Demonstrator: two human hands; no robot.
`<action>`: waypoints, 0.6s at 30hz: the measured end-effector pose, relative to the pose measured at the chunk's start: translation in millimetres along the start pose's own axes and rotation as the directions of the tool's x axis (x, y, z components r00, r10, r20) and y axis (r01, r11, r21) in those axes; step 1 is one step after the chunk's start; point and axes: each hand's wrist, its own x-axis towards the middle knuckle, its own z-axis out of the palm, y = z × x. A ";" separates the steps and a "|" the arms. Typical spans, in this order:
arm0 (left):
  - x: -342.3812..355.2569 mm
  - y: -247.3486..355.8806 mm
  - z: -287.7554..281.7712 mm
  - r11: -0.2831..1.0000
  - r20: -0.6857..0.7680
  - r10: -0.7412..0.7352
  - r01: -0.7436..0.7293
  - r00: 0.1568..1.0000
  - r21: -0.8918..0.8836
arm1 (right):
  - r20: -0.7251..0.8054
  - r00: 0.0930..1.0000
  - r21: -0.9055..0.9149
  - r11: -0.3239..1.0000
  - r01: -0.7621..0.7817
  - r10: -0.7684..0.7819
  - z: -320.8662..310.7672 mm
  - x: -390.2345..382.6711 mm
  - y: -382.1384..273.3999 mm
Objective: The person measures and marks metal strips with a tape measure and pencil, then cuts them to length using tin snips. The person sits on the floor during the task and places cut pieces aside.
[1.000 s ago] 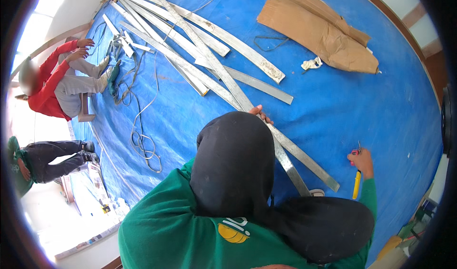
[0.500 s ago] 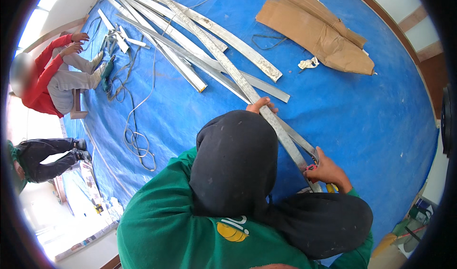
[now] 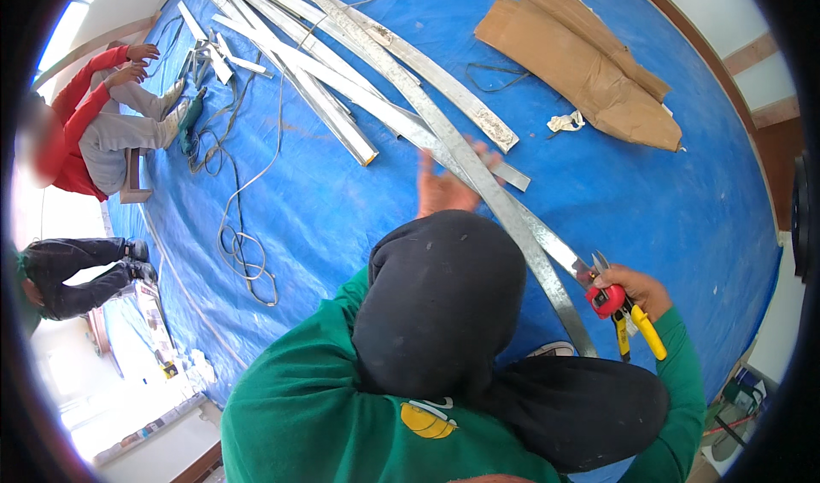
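While blur softens the left hand, its fingers appear spread around the long metal strip, partly hidden behind it; whether they grip cannot be told. Well apart from it, the right hand is closed on yellow-handled snips and a red tape measure, which overlap so that their contact is hard to make out. The strip's long axis slants from the upper left to the lower right; its far end is cut off by the top edge, its near end meets the black-trousered right knee. A second metal strip crosses beneath, pointing at the snips. Under everything spreads a blue tarp. Beyond lie brown cardboard and, leftward, a green power drill beside a red-sleeved co-worker; another person is cropped by the dark rim.
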 end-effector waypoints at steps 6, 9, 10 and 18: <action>53.6 151.8 -19.0 0.929 0.010 0.366 -0.366 0.931 0.051 | 0.125 0.986 -0.125 0.988 -0.095 0.110 -12.5 -3.3 5.0; 81.7 170.5 -10.3 0.932 0.222 0.335 -0.357 0.916 0.066 | 0.134 0.981 -0.130 0.984 -0.119 0.137 -13.2 2.5 26.5; 87.8 169.0 -4.4 0.943 0.329 0.303 -0.331 0.894 0.031 | 0.110 0.988 -0.146 0.985 -0.089 0.105 -13.1 3.0 35.1; 83.2 149.3 30.1 0.940 0.009 0.306 -0.304 0.952 0.152 | 0.075 0.994 -0.018 0.997 -0.077 0.078 -10.7 -3.7 88.5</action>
